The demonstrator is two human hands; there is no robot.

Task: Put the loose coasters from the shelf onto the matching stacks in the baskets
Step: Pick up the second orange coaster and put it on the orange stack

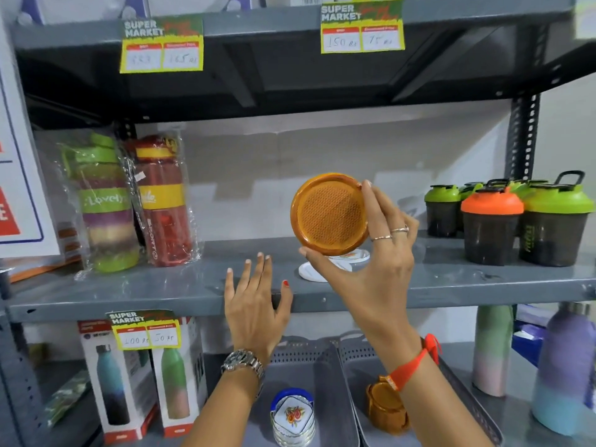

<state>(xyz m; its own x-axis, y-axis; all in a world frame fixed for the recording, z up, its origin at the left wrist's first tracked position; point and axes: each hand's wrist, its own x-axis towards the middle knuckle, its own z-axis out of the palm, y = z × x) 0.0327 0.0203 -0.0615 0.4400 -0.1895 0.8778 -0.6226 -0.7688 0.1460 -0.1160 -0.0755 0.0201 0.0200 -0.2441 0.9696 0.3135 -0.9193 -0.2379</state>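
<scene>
Steel watch, red wristband, rings

Right hand holds orange coaster above the shelf.

bare shelf middle, bottles left, shakers right

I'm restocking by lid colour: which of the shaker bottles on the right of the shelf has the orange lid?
The front-centre shaker bottle, standing between green-lidded ones. Its lid is orange; every other shaker lid visible in that group is green.
</scene>
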